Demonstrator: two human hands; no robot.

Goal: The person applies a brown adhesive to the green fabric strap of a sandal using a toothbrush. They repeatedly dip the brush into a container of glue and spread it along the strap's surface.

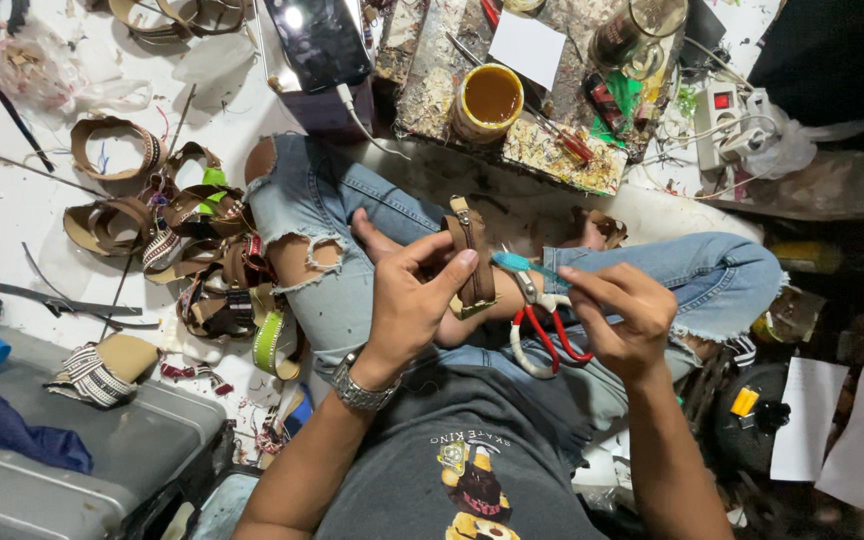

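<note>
The person sits cross-legged on the floor [12, 200]. The left hand [407, 295] is clamped on a brown leather strap [472, 260], thumb and fingers pinching it upright over the lap. The right hand [622, 315] is closed around a teal-handled tool [514, 263], its tip just beside the strap. Red-handled pliers [542, 330] lie on the lap between the 2 hands. A pile of finished straps [202, 260] lies on the floor beside the left knee. Ahead, a glue pot [489, 100] stands on a paint-stained board [562, 150], near a phone [320, 40] and a power strip [722, 115].
</note>
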